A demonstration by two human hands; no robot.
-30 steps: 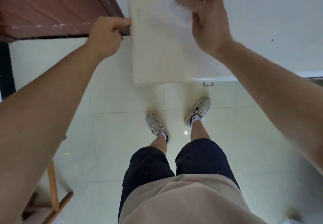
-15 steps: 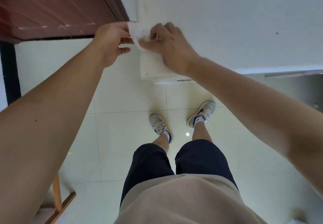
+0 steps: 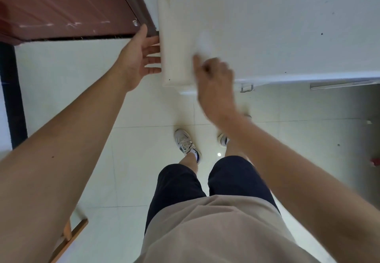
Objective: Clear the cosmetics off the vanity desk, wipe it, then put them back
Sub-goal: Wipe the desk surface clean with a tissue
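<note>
hands at the near left corner of the white worktop

along the left edge a black upright post (image 3: 12,98) runs down the view. beside it a reddish-brown wooden door panel (image 3: 61,6) fills the far left corner, its lower edge just above the pale glossy tiled floor (image 3: 72,90). in the near left corner part of a light wooden frame (image 3: 70,236) pokes in; what it belongs to cannot be told.

the left hand (image 3: 137,61) is released. its palm is turned to the right and its four fingers are straight and spread, their tips at the left side edge of the flat white worktop (image 3: 267,26). the thumb is raised toward the door's brown edge. it holds nothing.

the worktop takes up the far right of the view, with a rounded near left corner and a few tiny dark specks on its surface. near that corner, right of the left hand, a small white wipe (image 3: 204,41) shows as a soft blurred patch on the surface. just on its near side is the right hand (image 3: 216,82), back up, fingers curled, one finger pointing toward the wipe. the hand is blurred, so i cannot tell whether it grasps the wipe or only lies beside it.

under the worktop's near edge, right of that hand, hangs a small metal bracket handle (image 3: 246,88). nearer, on the floor, stand two white lace-up sneakers (image 3: 186,142), below dark navy shorts (image 3: 178,186) and a beige shirt (image 3: 216,232). at the far right edge a small red object (image 3: 375,162) lies on the tiles, cut off by the frame.
</note>
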